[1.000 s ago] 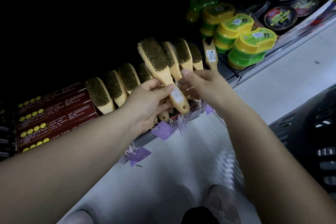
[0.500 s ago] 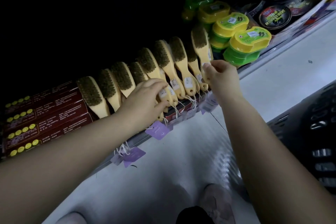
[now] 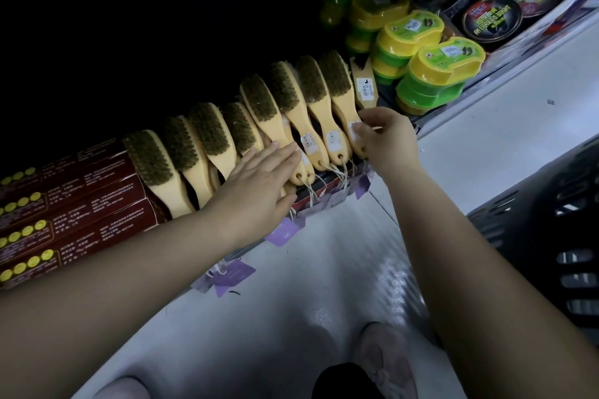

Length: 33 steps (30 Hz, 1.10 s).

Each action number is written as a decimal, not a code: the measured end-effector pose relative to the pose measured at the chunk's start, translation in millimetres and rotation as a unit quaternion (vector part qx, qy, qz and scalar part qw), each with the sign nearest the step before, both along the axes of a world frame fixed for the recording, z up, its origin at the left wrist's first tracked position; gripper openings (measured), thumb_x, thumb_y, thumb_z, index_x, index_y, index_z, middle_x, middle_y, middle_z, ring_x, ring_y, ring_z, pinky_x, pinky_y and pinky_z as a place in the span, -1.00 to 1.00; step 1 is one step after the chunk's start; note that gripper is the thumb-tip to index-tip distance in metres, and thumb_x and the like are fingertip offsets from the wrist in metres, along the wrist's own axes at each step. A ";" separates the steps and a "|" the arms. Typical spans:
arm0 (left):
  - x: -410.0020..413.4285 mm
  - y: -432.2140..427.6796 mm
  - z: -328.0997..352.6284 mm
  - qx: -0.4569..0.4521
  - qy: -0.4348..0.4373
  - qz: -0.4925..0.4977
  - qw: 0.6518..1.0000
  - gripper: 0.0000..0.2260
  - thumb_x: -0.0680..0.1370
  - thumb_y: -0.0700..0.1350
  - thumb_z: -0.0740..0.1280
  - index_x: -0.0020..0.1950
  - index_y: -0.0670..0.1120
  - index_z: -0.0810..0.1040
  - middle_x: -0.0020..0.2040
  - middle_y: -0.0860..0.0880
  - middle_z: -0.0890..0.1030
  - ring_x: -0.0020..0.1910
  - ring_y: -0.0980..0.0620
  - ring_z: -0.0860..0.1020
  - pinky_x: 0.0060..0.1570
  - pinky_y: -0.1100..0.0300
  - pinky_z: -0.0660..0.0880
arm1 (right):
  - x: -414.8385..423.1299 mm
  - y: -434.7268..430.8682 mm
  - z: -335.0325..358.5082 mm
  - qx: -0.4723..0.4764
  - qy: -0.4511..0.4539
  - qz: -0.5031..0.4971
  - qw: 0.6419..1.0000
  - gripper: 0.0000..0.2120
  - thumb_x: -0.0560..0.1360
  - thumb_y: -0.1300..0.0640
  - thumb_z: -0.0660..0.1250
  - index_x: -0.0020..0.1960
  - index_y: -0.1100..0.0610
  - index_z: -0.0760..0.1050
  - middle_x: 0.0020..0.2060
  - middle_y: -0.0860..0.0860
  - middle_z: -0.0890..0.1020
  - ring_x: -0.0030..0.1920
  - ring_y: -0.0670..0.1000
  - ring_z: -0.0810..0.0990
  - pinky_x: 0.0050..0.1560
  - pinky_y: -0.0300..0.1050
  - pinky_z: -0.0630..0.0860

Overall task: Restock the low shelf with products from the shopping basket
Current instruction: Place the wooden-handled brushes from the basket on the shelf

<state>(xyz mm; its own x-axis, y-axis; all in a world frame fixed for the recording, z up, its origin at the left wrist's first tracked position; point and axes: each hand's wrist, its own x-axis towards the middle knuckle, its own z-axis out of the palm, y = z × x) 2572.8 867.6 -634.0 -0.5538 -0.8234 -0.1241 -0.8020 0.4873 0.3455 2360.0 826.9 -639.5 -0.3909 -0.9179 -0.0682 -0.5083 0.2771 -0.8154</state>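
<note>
Several wooden-handled brushes (image 3: 285, 100) with dark bristles lean in a row on the low shelf (image 3: 327, 204), handles toward me. My left hand (image 3: 259, 185) lies flat with straight fingers on the handles in the middle of the row. My right hand (image 3: 385, 139) pinches the handle of the rightmost brush (image 3: 340, 91) in that row. A dark shopping basket (image 3: 551, 223) stands on the floor at the right; its inside is too dark to make out.
Dark red boxes (image 3: 64, 204) with yellow dots fill the shelf left of the brushes. Yellow-and-green sponge cases (image 3: 437, 71) and round black tins (image 3: 491, 19) sit to the right. Purple tags (image 3: 285, 233) hang over the shelf edge. My shoes show on the white floor (image 3: 291, 301).
My left hand let go of a brush handle and flattened onto the row. My right hand carried a brush to the row's right end and lowered it in line with the others.
</note>
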 end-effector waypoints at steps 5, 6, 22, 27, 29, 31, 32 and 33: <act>0.8 -0.8 -0.7 0.002 0.006 -0.004 1.000 -0.44 0.62 0.04 0.12 0.55 0.03 -0.05 0.55 0.12 -0.07 0.49 0.19 -0.16 0.37 0.29 -0.35 | 0.1 2.8 -2.0 -0.008 0.008 -0.014 1.000 -0.77 0.52 0.12 0.29 0.17 0.08 0.53 0.02 -0.05 0.58 -0.08 -0.06 0.50 -0.11 -0.22 0.36; 1.2 -1.1 -0.7 0.003 0.009 -0.005 1.000 -0.45 0.62 0.04 0.12 0.55 0.03 -0.05 0.56 0.12 -0.07 0.49 0.19 -0.16 0.37 0.30 -0.35 | 1.3 3.6 -0.9 -0.012 0.018 -0.016 1.000 -0.77 0.52 0.10 0.28 0.17 0.08 0.52 0.07 -0.01 0.56 -0.04 -0.03 0.51 -0.09 -0.20 0.37; 56.8 27.9 28.4 0.005 0.072 0.073 0.995 -0.56 0.59 -0.08 0.21 0.48 0.00 0.23 0.50 0.09 0.19 0.49 0.15 0.08 0.45 0.30 -0.12 | 86.5 22.4 16.1 0.075 0.103 0.161 0.979 -0.72 0.51 0.04 0.33 0.14 0.19 0.52 -0.05 0.11 0.63 -0.02 0.12 0.59 -0.01 -0.01 0.54; 80.7 49.4 41.7 -0.009 0.091 0.093 0.991 -0.58 0.58 -0.12 0.24 0.44 0.00 0.30 0.44 0.13 0.27 0.44 0.21 0.14 0.44 0.33 -0.04 | 79.6 21.4 14.8 0.067 0.020 0.132 0.989 -0.77 0.51 0.07 0.34 0.10 0.18 0.55 -0.28 0.01 0.57 -0.27 -0.04 0.50 -0.25 -0.17 0.41; 89.7 56.6 44.5 -0.014 0.090 0.095 0.991 -0.58 0.58 -0.11 0.24 0.44 0.01 0.31 0.42 0.15 0.28 0.40 0.27 0.15 0.41 0.40 -0.05 | 79.7 20.6 13.8 0.072 0.033 0.129 0.988 -0.74 0.52 0.07 0.33 0.14 0.18 0.54 -0.23 0.03 0.59 -0.24 -0.02 0.50 -0.21 -0.17 0.40; 98.5 62.8 46.2 -0.012 0.082 0.105 0.991 -0.57 0.57 -0.10 0.25 0.45 0.03 0.29 0.41 0.17 0.28 0.36 0.32 0.13 0.38 0.43 -0.06 | 82.1 20.6 13.5 0.073 0.062 0.127 0.987 -0.73 0.54 0.08 0.30 0.17 0.19 0.52 -0.07 0.12 0.63 -0.10 0.07 0.56 -0.14 -0.15 0.41; 103.0 65.8 46.8 -0.009 0.077 0.113 0.991 -0.56 0.57 -0.09 0.25 0.45 0.04 0.28 0.41 0.18 0.28 0.35 0.33 0.13 0.39 0.41 -0.05 | 83.8 21.3 13.7 0.068 0.083 0.123 0.986 -0.73 0.54 0.08 0.29 0.19 0.19 0.50 -0.01 0.13 0.63 -0.04 0.11 0.57 -0.12 -0.15 0.41; 107.7 68.9 47.2 -0.007 0.073 0.124 0.990 -0.55 0.57 -0.09 0.25 0.45 0.05 0.27 0.41 0.17 0.28 0.35 0.34 0.13 0.39 0.38 -0.03 | 85.8 23.1 14.4 0.059 0.106 0.120 0.985 -0.72 0.54 0.08 0.29 0.20 0.18 0.49 0.04 0.13 0.62 -0.01 0.12 0.57 -0.12 -0.14 0.41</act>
<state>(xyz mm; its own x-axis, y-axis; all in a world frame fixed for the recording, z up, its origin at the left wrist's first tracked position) 2680.4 936.5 -586.8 -0.3462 -0.9371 -0.0450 -0.8395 0.2880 0.4607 2445.8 849.9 -625.1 -0.1811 -0.9760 -0.1208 -0.7263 0.2156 -0.6527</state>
